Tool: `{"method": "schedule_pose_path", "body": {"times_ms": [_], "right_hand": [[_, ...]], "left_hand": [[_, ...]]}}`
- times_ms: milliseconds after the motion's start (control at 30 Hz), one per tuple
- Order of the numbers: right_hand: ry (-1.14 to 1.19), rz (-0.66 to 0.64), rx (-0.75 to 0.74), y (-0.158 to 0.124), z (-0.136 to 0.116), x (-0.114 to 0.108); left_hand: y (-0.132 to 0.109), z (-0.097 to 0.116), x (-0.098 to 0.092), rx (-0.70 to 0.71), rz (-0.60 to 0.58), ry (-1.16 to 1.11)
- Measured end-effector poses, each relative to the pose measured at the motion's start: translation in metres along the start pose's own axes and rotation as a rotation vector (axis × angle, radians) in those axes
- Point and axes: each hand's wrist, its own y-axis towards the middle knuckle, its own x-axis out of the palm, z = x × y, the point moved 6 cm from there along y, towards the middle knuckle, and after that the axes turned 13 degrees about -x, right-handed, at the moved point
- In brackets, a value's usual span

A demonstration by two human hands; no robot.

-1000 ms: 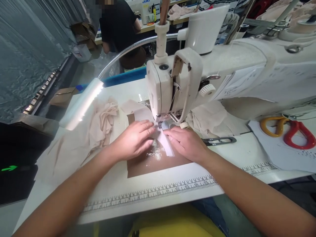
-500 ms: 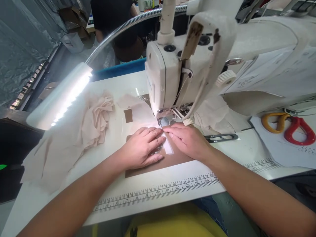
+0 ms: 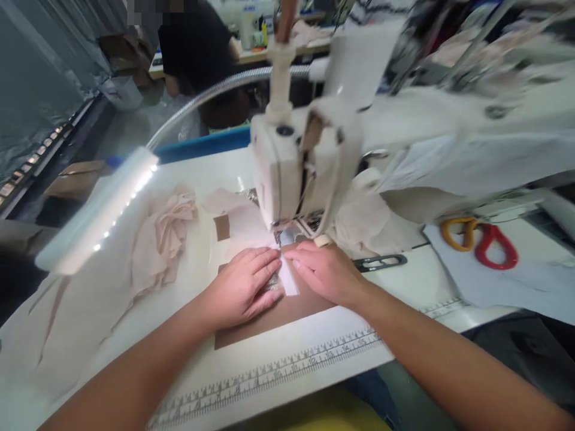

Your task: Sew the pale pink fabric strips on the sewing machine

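Under the sewing machine head, a strip of white cloth lies on a brown sheet, close below the presser foot. My left hand rests flat on the sheet, fingers stretched toward the foot and thumb apart. From the other side, my right hand presses down with its index finger extended beside the strip. Both sets of fingertips nearly meet just in front of the needle area; the needle itself is too blurred to make out. Pale cloth spreads behind the foot.
Crumpled beige fabric lies at left beneath a lit lamp. Black thread snips and scissors with orange and red handles lie at right. A printed ruler runs along the front edge. A person is beyond the table.
The camera view has shifted, so the machine and table appear lower and further left. Both hands keep nearly the same place on the brown sheet and cloth strip.
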Motion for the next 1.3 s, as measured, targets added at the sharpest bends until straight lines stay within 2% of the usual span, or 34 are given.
{"method": "schedule_pose_path", "body": {"times_ms": [133, 233, 467, 667, 833, 900, 1033, 1167, 1233, 1300], "right_hand": [[-0.047, -0.006, -0.048, 0.004, -0.006, -0.004], [-0.111, -0.045, -0.060, 0.004, -0.004, -0.002], [-0.193, -0.025, -0.058, 0.001, -0.001, 0.004], [-0.186, -0.011, -0.074, -0.001, 0.000, 0.004], [-0.169, -0.003, -0.044, -0.001, 0.003, 0.000], [-0.144, 0.006, -0.037, -0.002, 0.003, -0.002], [-0.040, 0.045, -0.046, -0.004, 0.001, -0.003], [0.060, 0.085, -0.040, -0.004, 0.005, -0.003], [0.074, 0.068, -0.025, -0.003, 0.006, -0.003], [0.073, 0.043, -0.021, -0.003, 0.005, -0.002]], "left_hand": [[-0.003, -0.003, 0.003, -0.008, 0.008, 0.066], [-0.005, -0.009, 0.006, 0.027, 0.044, 0.116], [-0.007, -0.016, 0.008, 0.074, 0.126, 0.164], [-0.005, -0.015, -0.002, 0.069, 0.147, 0.087], [-0.001, -0.018, -0.020, 0.067, 0.145, 0.068], [-0.001, -0.022, -0.026, 0.030, 0.128, 0.096], [-0.004, -0.037, -0.031, -0.119, -0.004, 0.163], [-0.013, -0.056, -0.040, -0.236, -0.021, 0.292], [-0.017, -0.058, -0.045, -0.271, -0.025, 0.329], [-0.016, -0.050, -0.050, -0.274, -0.025, 0.276]]}}
